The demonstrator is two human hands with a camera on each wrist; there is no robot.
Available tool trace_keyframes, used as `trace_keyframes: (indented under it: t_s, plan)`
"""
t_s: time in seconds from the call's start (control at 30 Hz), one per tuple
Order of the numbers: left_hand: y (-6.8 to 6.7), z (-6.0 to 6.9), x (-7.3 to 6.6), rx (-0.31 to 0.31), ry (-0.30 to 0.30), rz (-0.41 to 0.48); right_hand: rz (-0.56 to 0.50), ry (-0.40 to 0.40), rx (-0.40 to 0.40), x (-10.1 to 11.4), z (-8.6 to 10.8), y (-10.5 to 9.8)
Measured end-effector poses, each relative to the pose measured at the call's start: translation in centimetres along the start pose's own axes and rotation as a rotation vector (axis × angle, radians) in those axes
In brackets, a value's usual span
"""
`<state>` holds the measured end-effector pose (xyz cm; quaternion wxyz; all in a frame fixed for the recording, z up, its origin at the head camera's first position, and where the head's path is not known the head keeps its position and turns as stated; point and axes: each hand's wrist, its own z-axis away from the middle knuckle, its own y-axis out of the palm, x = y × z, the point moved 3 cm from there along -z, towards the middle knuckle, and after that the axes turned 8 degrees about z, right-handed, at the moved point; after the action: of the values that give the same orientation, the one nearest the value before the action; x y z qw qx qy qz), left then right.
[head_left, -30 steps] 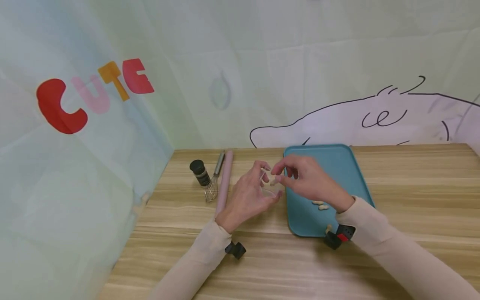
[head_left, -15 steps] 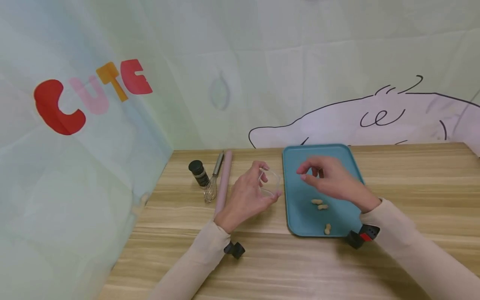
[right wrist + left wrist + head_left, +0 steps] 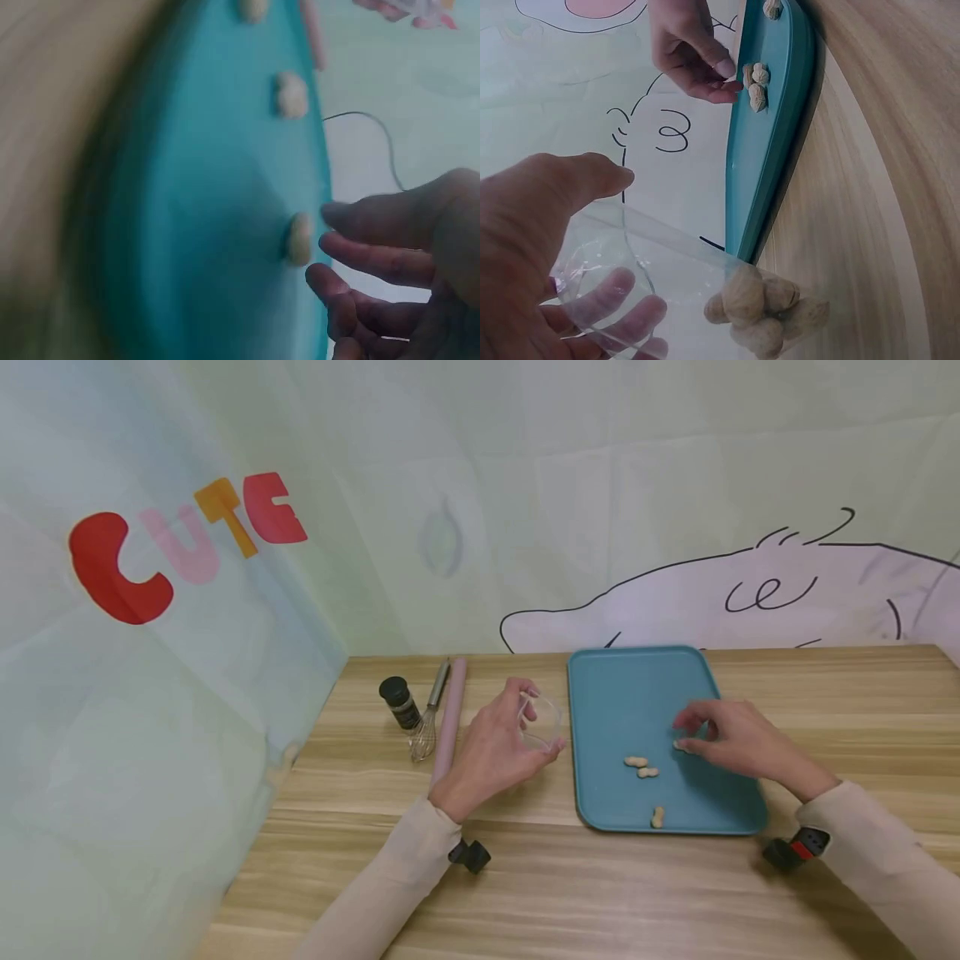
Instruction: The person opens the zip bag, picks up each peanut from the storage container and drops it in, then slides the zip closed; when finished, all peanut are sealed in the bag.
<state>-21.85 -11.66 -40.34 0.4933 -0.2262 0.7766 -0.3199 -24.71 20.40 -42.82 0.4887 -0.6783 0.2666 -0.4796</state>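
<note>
My left hand (image 3: 495,756) holds a clear plastic cup (image 3: 682,247) to the left of a blue tray (image 3: 622,693). Several unshelled peanuts (image 3: 746,300) lie at the bottom of the cup. Over the right half of the tray, my right hand (image 3: 738,739) reaches down with thumb and fingers apart. A peanut (image 3: 300,238) lies just in front of those fingertips, with a small gap showing in the right wrist view. Two peanuts (image 3: 636,762) rest side by side near the tray's middle, and another peanut (image 3: 657,817) sits by its front edge.
Left of the cup, a pink rod (image 3: 450,714) lies on the wooden table (image 3: 540,885). Beside it are a metal whisk (image 3: 425,731) and a black-capped spice jar (image 3: 400,702). A printed cloth (image 3: 450,485) hangs behind the table.
My right hand has moved away from the cup's mouth, rightward and down to a peanut on the tray's right side. The left hand keeps the cup in about the same place.
</note>
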Motion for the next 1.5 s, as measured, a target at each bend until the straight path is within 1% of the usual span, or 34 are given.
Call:
trace_keyframes:
  t_s: [0.07, 0.17, 0.3, 0.43, 0.6, 0.8, 1.0, 1.13, 1.2, 1.3, 1.4, 1.5]
  plan:
    - [0.1, 0.0, 0.0, 0.004, -0.001, 0.005, 0.015, -0.002, 0.024, -0.4, 0.1, 0.3]
    - [0.1, 0.0, 0.0, 0.008, 0.001, 0.008, 0.014, 0.001, 0.038, -0.8, 0.3, 0.7]
    - [0.0, 0.0, -0.1, 0.01, 0.003, 0.006, 0.007, 0.008, 0.024, -0.9, 0.3, 0.9]
    - [-0.1, 0.0, -0.2, 0.011, -0.003, 0.007, -0.002, -0.001, 0.001, 0.0, -0.3, 0.5]
    - [0.0, 0.0, 0.0, 0.015, -0.01, 0.013, -0.031, -0.039, -0.033, 2.9, -1.5, -0.8]
    - [0.1, 0.1, 0.3, 0.021, -0.016, 0.022, -0.105, -0.094, -0.07, 7.8, -3.1, -2.1]
    - [-0.1, 0.1, 0.1, 0.021, 0.011, 0.029, -0.169, -0.164, -0.097, 12.4, -4.8, -2.0]
    - [-0.1, 0.0, 0.0, 0.018, 0.027, 0.026, -0.205, -0.223, -0.101, 14.3, -5.5, -1.5]
    - [-0.1, 0.0, 0.0, 0.018, 0.028, 0.026, -0.224, -0.238, -0.108, 14.8, -5.6, -1.3]
    - [-0.1, 0.0, -0.1, 0.019, 0.023, 0.03, -0.254, -0.242, -0.121, 14.8, -5.6, -1.1]
    - [-0.1, 0.0, -0.1, 0.017, 0.019, 0.02, -0.268, -0.238, -0.132, 14.5, -5.5, -1.1]
    - [-0.1, 0.0, 0.0, 0.015, 0.015, 0.022, -0.279, -0.235, -0.138, 13.7, -5.3, -1.2]
